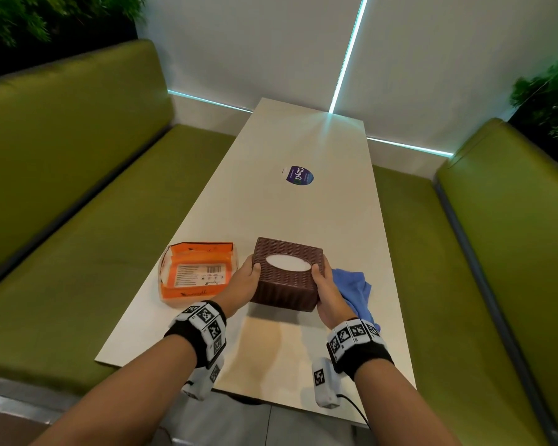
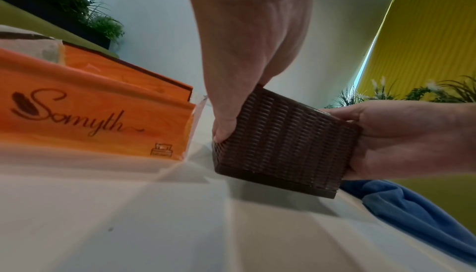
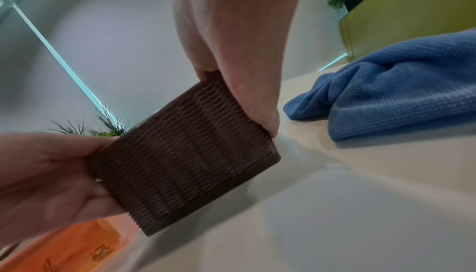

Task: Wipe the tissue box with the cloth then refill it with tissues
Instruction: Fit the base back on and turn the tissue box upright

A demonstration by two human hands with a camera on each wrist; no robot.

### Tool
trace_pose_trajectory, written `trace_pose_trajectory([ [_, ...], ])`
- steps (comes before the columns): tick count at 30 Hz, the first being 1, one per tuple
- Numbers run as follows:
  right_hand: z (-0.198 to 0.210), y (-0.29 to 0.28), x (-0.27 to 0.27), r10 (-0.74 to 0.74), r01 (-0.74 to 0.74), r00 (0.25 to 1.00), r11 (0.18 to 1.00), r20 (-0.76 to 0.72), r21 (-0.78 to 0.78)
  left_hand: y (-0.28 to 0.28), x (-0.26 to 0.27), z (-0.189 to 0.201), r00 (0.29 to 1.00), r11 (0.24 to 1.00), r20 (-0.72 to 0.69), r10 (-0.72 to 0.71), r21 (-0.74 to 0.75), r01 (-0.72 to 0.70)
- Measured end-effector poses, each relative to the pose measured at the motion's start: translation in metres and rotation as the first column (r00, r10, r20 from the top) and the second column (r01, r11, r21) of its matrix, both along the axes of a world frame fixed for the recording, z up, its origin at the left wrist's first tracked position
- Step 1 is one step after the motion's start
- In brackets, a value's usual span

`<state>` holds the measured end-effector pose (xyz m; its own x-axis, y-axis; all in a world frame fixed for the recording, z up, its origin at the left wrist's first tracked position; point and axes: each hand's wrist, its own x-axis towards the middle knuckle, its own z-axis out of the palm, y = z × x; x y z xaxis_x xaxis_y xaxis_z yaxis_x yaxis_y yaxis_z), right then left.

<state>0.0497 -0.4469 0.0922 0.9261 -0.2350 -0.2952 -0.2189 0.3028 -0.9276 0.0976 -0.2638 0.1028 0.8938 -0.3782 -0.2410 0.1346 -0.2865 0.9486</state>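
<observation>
A brown woven tissue box (image 1: 287,273) (image 2: 280,140) (image 3: 185,154) with a white oval opening on top is held between both hands over the pale table (image 1: 303,149). My left hand (image 1: 244,280) (image 2: 244,52) grips its left side, thumb on the top edge. My right hand (image 1: 327,292) (image 3: 231,42) grips its right side the same way. In the wrist views the box looks raised a little off the table. An orange tissue pack (image 1: 197,273) (image 2: 90,109) lies just to its left. The blue cloth (image 1: 355,292) (image 2: 417,215) (image 3: 399,91) lies crumpled to its right, behind my right hand.
A round purple sticker (image 1: 298,176) sits mid-table farther off. Green padded benches (image 1: 78,188) run along both long sides of the table. A white wall with lit strips closes the far end. Plants stand above the bench backs.
</observation>
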Motion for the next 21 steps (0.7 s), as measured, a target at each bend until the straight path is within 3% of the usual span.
trace_pose_trajectory([
  [11,-0.011,-0.006,0.006,0.006,-0.007,0.999,0.999,-0.036,-0.033,0.001,-0.001,0.001,1.0,1.0,-0.025,0.009,0.016,-0.008],
  [14,-0.015,-0.009,0.007,0.016,-0.026,0.995,0.993,-0.096,-0.112,0.002,-0.006,0.012,1.0,0.998,-0.008,0.007,0.068,-0.006],
  [16,-0.015,-0.012,0.007,-0.027,-0.014,0.987,0.967,-0.157,-0.253,0.005,-0.013,0.025,0.999,0.994,0.043,-0.01,0.113,0.005],
  [18,-0.005,-0.013,0.006,-0.088,0.004,0.985,0.875,-0.151,-0.484,0.013,-0.024,0.04,0.991,0.988,0.128,-0.041,0.155,0.021],
  [21,0.021,-0.014,0.004,-0.079,0.009,0.996,0.613,-0.05,-0.79,0.041,-0.051,0.043,0.973,0.976,0.208,-0.098,0.21,0.053],
])
